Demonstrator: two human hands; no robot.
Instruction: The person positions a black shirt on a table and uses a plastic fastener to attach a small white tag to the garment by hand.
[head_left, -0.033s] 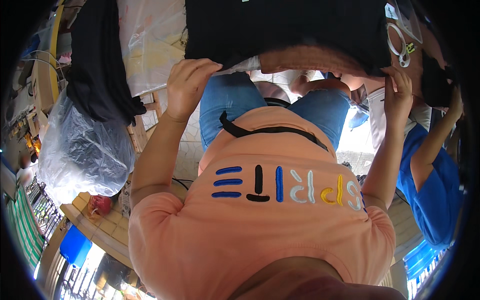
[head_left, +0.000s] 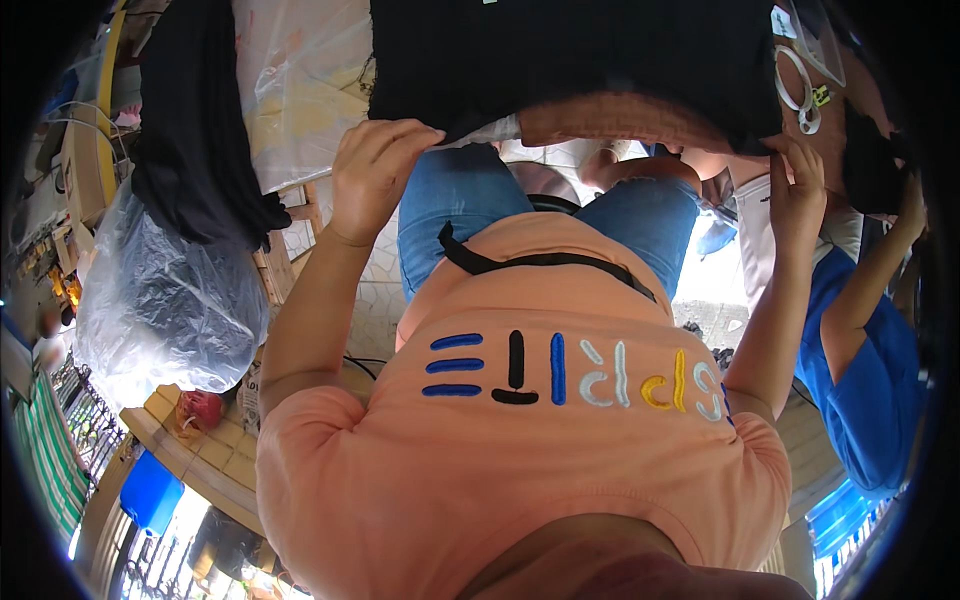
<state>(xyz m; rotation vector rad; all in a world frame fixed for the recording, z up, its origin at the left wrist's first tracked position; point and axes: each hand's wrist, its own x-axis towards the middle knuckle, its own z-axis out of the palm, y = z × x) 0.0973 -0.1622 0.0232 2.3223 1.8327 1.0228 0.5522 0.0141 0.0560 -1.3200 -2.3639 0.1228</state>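
Note:
A wide piece of black fabric (head_left: pixel 570 60) is spread over the table in front of me, its near edge hanging at the table's rim. My left hand (head_left: pixel 385 165) pinches the near left corner of this fabric between thumb and fingers. At the near right corner, my right hand (head_left: pixel 798 170) grips the cloth the same way, fingertips pressed together. Between the two hands the fabric edge curves upward, and the brown table edge (head_left: pixel 620 118) shows beneath it. The fabric's far part runs out of the top of the view.
Clear plastic sheeting (head_left: pixel 300 90) covers the table at left, beside a dark draped cloth (head_left: pixel 190 130). Below hangs a filled translucent plastic bag (head_left: pixel 170 300). A white ring-shaped item (head_left: pixel 793 80) lies right of the fabric. At far right, a person in blue (head_left: pixel 865 370) handles dark cloth (head_left: pixel 872 165).

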